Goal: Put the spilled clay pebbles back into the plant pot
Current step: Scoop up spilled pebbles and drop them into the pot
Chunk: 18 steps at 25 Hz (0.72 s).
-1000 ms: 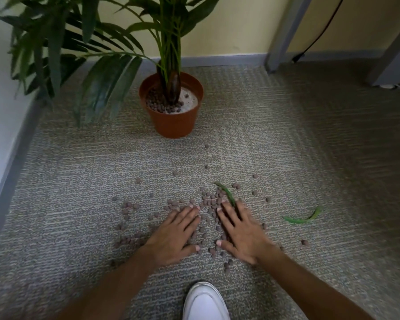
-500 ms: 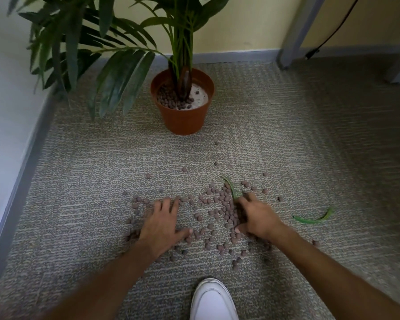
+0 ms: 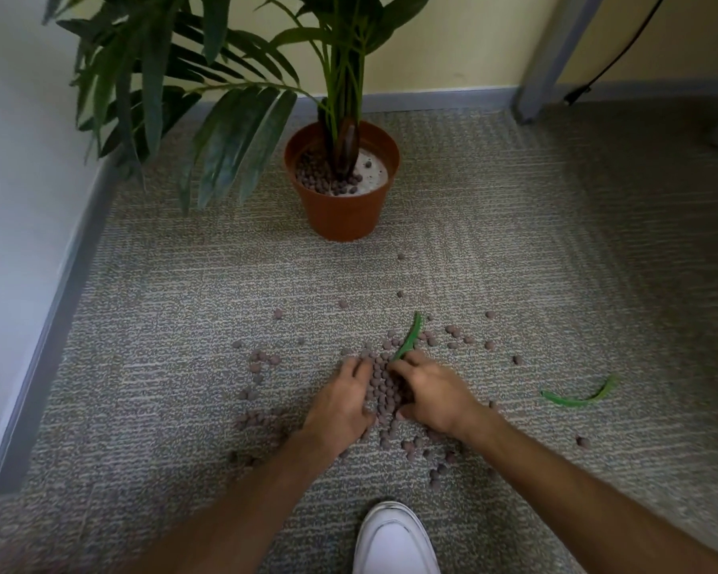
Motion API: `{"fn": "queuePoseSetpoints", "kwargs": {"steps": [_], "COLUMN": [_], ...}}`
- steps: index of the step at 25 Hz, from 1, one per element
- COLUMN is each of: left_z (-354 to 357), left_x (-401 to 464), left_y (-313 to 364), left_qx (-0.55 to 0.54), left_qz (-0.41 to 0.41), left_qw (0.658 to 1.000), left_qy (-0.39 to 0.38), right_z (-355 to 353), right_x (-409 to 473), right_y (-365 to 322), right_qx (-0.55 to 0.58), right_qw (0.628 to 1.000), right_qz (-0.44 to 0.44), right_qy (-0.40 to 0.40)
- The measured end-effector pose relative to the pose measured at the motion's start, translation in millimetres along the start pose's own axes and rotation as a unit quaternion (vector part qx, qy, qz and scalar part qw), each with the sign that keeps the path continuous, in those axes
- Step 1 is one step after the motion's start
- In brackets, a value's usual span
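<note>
Brown clay pebbles [image 3: 384,387] lie heaped in a small pile on the carpet, with more scattered around it. My left hand [image 3: 340,403] presses against the pile's left side with its fingers fairly straight. My right hand [image 3: 436,395] cups the right side, fingers and thumb curled round the pebbles. The terracotta plant pot [image 3: 343,217] stands upright farther back, apart from both hands. It holds a palm and some pebbles over white filling.
A green leaf piece [image 3: 409,337] lies just beyond my right fingers, another leaf piece [image 3: 579,397] to the right. My white shoe [image 3: 394,540] is at the bottom edge. A wall and skirting [image 3: 59,292] run along the left; a grey table leg [image 3: 544,55] stands at the back right.
Both hands have swept inward from flat, spread positions and pushed the pebbles into a heap between them. The right hand's fingers have curled.
</note>
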State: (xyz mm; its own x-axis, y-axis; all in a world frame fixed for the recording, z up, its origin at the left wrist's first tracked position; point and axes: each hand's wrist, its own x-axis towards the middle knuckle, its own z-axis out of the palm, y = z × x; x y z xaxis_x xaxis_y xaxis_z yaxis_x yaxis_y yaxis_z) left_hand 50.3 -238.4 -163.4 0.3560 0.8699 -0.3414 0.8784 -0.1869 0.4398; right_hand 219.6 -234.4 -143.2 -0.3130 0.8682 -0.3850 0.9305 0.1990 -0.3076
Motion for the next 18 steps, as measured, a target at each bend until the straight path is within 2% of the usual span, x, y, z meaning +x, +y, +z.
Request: {"fn": "queuePoseSetpoints", "kwargs": {"steps": [2,4,8,14,18], "left_z": [-1.9,-2.1,5.9,9.2,2.6], "left_x": [3.4,7.2,9.4,8.8,8.8], "left_y": [-0.3,2.6,3.1,-4.2,-7.3], "left_qx": [0.008,0.010,-0.047,-0.171,-0.278], "left_qz": [-0.023,-0.019,0.028,-0.012,-0.069], "left_qw": [1.000,1.000,0.998,0.983,0.957], "left_qy": [-0.006,-0.022,0.005,0.062,0.039], "right_z": [-1.5,0.8,12.3,21.4,20.9], "right_x": [0.5,-1.6,-6.9,-8.8,-6.8], "right_y": [1.2,-0.5,-15.7,-15.3,-19.8], "right_qx": [-0.035,-0.014,0.047,0.190,0.295], "right_qw": [0.998,0.998,0.999,0.978,0.951], "right_qz": [0.037,0.058,-0.006,0.037,0.073], "right_qy": [-0.022,-0.026,0.016,0.080,0.057]}}
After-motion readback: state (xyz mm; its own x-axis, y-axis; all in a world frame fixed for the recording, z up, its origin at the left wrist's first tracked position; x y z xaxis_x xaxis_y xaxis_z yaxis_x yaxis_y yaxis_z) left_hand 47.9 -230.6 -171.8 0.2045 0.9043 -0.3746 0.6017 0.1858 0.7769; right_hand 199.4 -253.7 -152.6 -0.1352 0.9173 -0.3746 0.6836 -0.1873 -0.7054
